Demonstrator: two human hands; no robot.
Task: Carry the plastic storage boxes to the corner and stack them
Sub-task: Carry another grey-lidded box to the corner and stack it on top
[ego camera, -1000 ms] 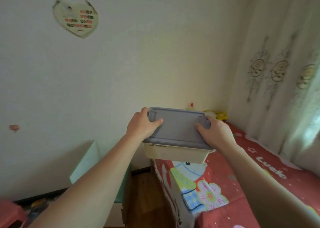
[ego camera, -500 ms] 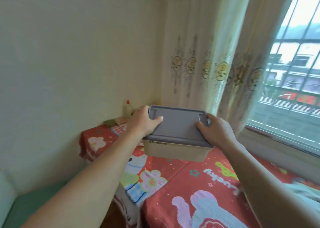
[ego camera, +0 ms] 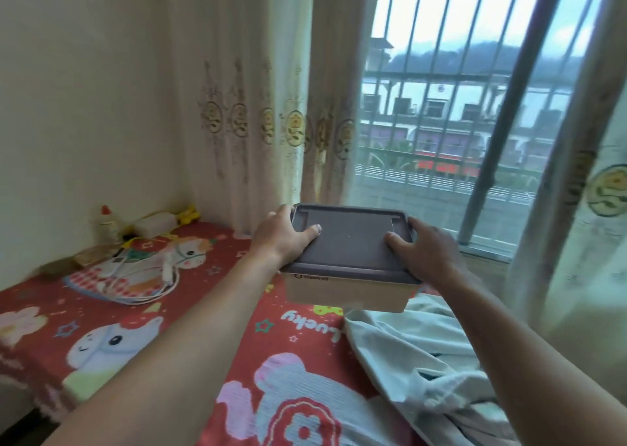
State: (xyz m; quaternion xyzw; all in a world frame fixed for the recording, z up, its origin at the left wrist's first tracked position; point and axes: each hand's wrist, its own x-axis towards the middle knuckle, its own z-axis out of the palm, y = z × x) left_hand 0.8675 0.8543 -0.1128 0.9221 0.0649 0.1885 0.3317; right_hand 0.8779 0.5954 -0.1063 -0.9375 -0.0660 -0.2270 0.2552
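Head view: at 9 o'clock, a small white plastic bottle with a red cap [ego camera: 108, 225] stands in the bed's far corner. Left hand [ego camera: 283, 238] grips the left edge of the beige plastic storage box with grey lid [ego camera: 349, 259], thumb on the lid. Box is airborne at centre, above the red cartoon-print bedsheet [ego camera: 142, 323]. Right hand [ego camera: 425, 250] clasps the right edge at 3 o'clock. Judgement: carry underway; placement and stacking remain.

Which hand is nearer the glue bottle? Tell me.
Left. The left hand grips the box on the side toward the glue bottle; the right hand grips the far side.
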